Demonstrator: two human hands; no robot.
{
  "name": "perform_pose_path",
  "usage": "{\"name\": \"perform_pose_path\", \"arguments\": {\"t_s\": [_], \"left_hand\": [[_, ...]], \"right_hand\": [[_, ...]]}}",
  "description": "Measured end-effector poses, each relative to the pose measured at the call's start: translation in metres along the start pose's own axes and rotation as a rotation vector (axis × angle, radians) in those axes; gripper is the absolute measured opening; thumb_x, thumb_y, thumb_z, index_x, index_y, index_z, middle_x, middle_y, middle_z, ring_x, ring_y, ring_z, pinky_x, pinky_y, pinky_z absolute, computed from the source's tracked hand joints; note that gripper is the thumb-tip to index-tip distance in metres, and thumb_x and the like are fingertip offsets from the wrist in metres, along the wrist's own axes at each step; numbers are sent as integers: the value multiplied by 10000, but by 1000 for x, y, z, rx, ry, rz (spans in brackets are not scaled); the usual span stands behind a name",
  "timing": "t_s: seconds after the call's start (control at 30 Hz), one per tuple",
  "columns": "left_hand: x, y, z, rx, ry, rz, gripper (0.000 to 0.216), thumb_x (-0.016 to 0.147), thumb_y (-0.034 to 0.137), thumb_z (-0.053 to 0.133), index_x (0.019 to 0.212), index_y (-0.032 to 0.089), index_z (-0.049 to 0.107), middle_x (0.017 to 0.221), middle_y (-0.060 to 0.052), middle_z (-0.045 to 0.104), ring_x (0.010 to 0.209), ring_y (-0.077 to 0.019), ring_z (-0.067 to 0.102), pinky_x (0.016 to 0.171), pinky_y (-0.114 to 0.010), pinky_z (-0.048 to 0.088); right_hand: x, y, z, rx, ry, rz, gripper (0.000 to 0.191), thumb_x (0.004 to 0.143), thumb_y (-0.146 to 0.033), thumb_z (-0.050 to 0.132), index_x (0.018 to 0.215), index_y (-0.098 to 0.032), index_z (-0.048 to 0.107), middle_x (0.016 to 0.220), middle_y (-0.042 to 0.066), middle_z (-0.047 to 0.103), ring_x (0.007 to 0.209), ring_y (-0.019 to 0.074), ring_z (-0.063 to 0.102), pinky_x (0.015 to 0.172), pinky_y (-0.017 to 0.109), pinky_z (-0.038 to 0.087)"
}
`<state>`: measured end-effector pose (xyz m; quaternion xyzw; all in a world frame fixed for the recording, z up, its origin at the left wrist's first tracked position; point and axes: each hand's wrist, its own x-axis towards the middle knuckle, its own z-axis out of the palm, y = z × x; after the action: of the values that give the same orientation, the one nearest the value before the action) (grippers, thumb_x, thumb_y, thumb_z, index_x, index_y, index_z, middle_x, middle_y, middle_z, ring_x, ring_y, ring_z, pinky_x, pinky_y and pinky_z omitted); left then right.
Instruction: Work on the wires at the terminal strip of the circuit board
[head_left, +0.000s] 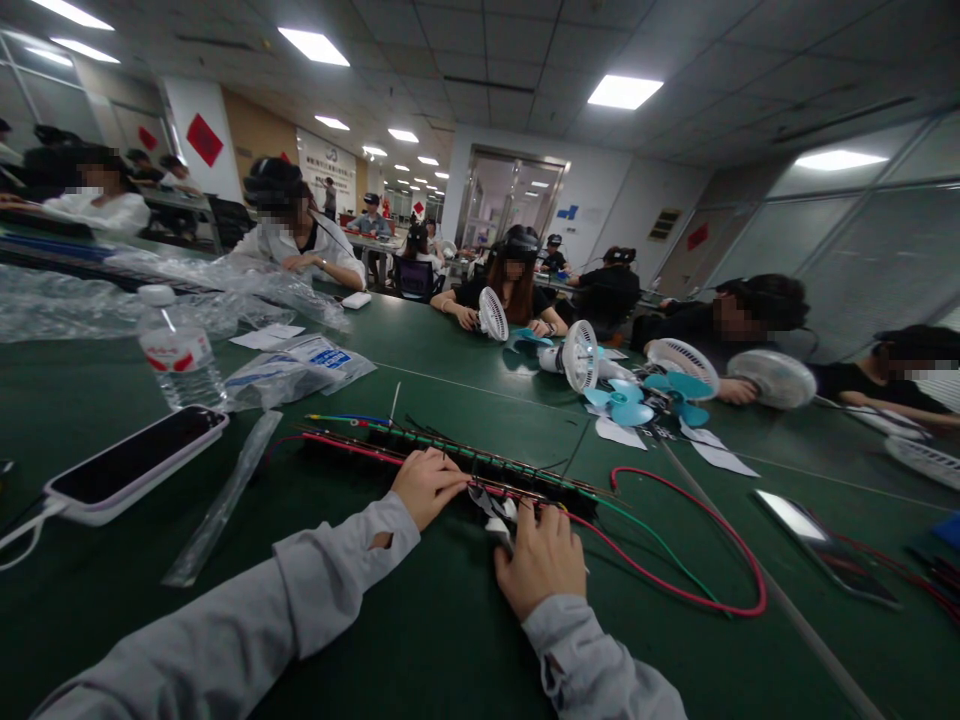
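A long dark strip (480, 462) with coloured wires along it lies across the green table (450, 620) in front of me. My left hand (426, 485) rests on the strip near its middle, fingers curled down onto it. My right hand (541, 556) sits just to the right, fingers bent and pressed on a small white piece (495, 510) at the strip's near edge. A red wire (720, 540) and a green wire (660, 545) loop away to the right of the strip.
A phone in a white case (135, 460), a water bottle (178, 358) and plastic bags (300, 365) lie at the left. Another phone (825, 545) lies at the right. Small fans with blue blades (630, 400) sit farther back. Several other people sit around the table.
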<state>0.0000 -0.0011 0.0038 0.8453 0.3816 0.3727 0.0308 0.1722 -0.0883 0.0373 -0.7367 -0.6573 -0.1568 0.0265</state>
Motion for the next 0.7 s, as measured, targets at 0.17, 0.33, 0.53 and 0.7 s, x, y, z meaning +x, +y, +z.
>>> {"name": "perform_pose_path", "arguments": {"t_s": [0.17,0.33,0.53,0.7], "left_hand": [[0,0,0,-3,-4,2,197,839,335,474,931,300,644,851,7,631,826,-136,490,693,-305,309],[0,0,0,-5,-4,6,201,839,327,472,935,291,644,852,-1,630,825,-139,492,704,-308,314],[0,1,-1,-14,-14,-1,206,840,327,466,938,291,643,864,-3,633,831,-149,490,703,-318,308],[0,1,-1,-4,-19,-2,198,838,316,473,937,297,644,860,2,629,828,-145,489,705,-312,309]], "right_hand": [[2,0,4,10,-17,12,565,632,-376,558,1142,-171,429,981,121,466,938,276,413,729,358,291],[2,0,5,0,-7,10,566,630,-383,562,1136,-169,428,979,121,459,933,273,412,732,356,289],[-1,-2,-3,-8,28,-7,590,638,-376,569,1155,-147,399,977,124,457,926,264,411,739,346,286],[-1,-4,-7,3,33,-3,569,638,-381,576,1134,-152,417,963,119,463,922,261,412,734,336,287]]}}
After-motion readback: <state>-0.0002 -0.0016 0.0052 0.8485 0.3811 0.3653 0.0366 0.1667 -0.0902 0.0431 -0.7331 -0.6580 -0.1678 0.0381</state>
